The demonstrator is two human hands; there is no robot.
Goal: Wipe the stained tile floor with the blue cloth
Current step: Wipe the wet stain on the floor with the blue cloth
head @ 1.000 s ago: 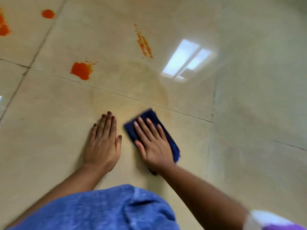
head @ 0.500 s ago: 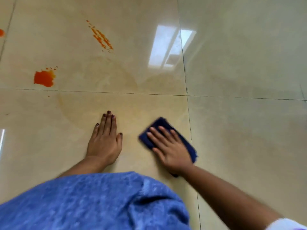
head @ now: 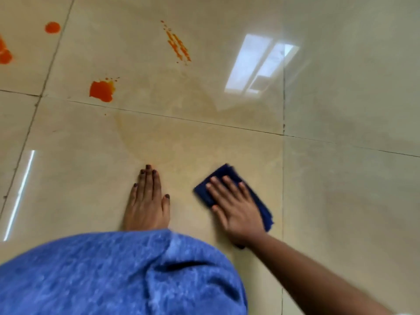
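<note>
Head view: glossy beige tile floor [head: 341, 87] with dark grout lines, a window's reflection, a faint yellowish smear, and orange stains [head: 101, 90] at upper left. A blue garment [head: 102, 276] fills the bottom. Since half a second ago, the view has swung left, showing more stains. The right hand [head: 236, 208], fingers straight, presses flat on the cloth [head: 261, 201]. The left hand [head: 147, 201] lies flat on the floor just beside it, fingers straight.

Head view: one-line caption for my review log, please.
Right hand presses blue cloth flat on beige tile floor; left hand braces; orange stains remain beyond.
</note>
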